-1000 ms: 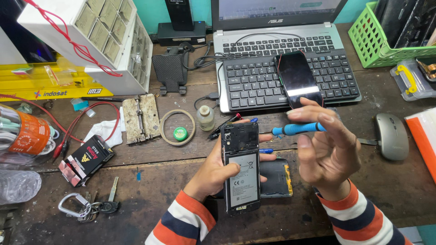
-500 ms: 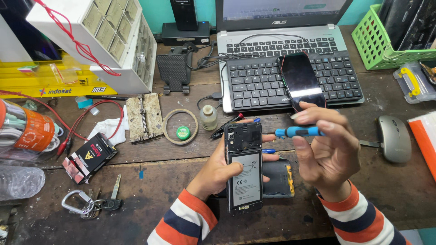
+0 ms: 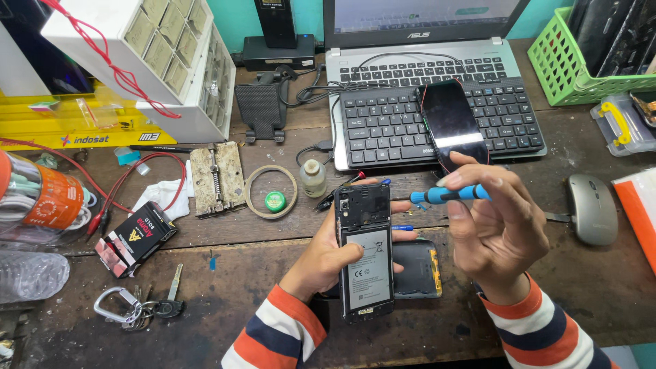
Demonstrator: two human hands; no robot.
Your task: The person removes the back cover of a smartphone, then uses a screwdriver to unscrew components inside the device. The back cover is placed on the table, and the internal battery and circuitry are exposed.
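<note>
Two hands busy: left hand [image 3: 321, 256] clamps the opened phone [image 3: 364, 253], right hand [image 3: 495, 229] pinches a screwdriver [image 3: 447, 195] at three o'clock — one slip could gouge the board.

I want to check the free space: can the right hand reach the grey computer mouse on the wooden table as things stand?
Probably yes. The grey computer mouse lies beside the right hand with only bare wooden table between them. However, its fingers pinch a blue-handled screwdriver, which it would have to put down first.

A single head-worn view looks steeply down, close over the cluttered wooden desk [image 3: 225, 266].
</note>
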